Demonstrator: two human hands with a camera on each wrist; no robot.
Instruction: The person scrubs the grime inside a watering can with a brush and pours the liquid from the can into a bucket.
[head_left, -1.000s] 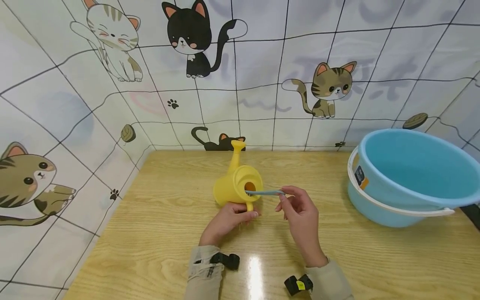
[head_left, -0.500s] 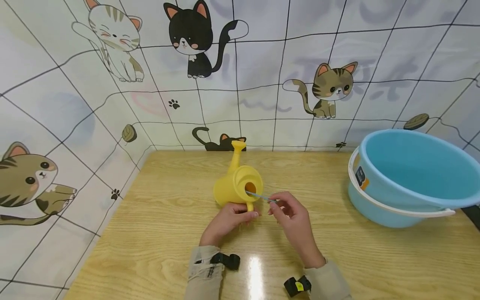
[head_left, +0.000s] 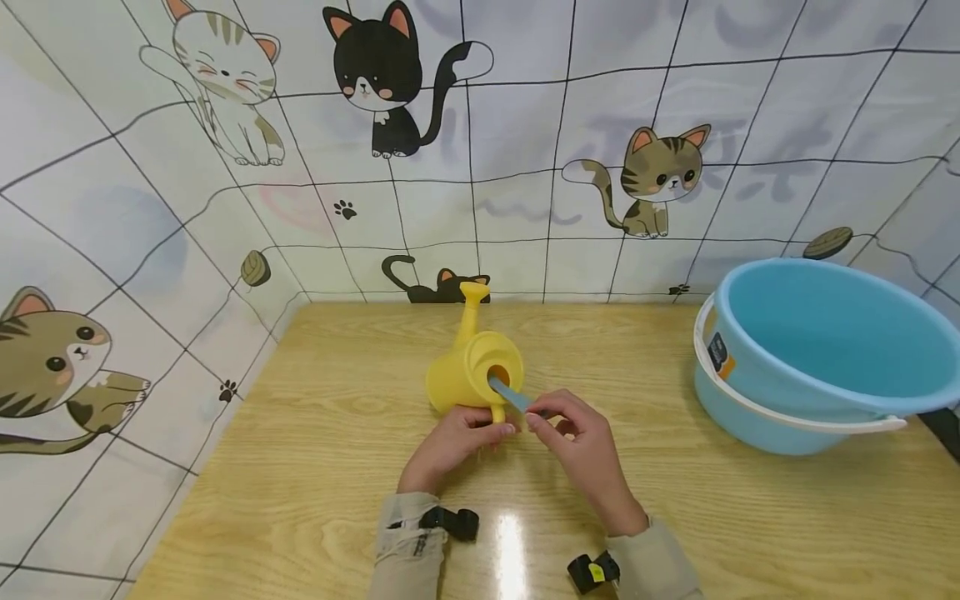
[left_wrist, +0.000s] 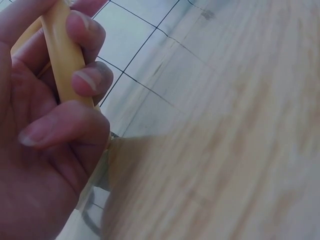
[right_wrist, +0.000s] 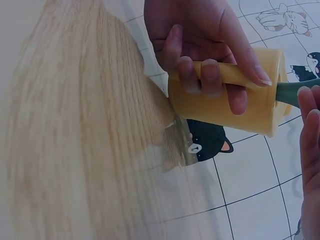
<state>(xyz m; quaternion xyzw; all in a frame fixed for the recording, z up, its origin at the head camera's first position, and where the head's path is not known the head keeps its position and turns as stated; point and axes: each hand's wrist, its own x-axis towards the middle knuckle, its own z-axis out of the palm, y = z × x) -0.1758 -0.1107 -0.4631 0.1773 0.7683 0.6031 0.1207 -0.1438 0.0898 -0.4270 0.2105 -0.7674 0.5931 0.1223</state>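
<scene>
A yellow toy watering can (head_left: 450, 379) is tipped on the wooden table, its round opening facing the person and its spout pointing to the back wall. My left hand (head_left: 450, 446) grips its handle (left_wrist: 62, 55), fingers curled round it in the left wrist view. In my right hand (head_left: 588, 442), thumb and fingertips pinch the end of a slim, flat blue-grey stick-like tool (head_left: 510, 395). Its other end reaches into the can's opening and is hidden inside. The right wrist view shows the tool (right_wrist: 290, 92) entering the can beside the left fingers.
A large light-blue bucket (head_left: 727, 417) with a white handle (head_left: 795, 417) stands at the right; an oval blue basin (head_left: 757, 333) sits in its top. A cat-print wall covering (head_left: 525, 208) rises behind the table (head_left: 315, 467) and along its left side.
My right hand has moved left and slightly nearer the person, closer to the can. The tool has gone from level to slanted, and less of it shows. The left hand and can stay put.
</scene>
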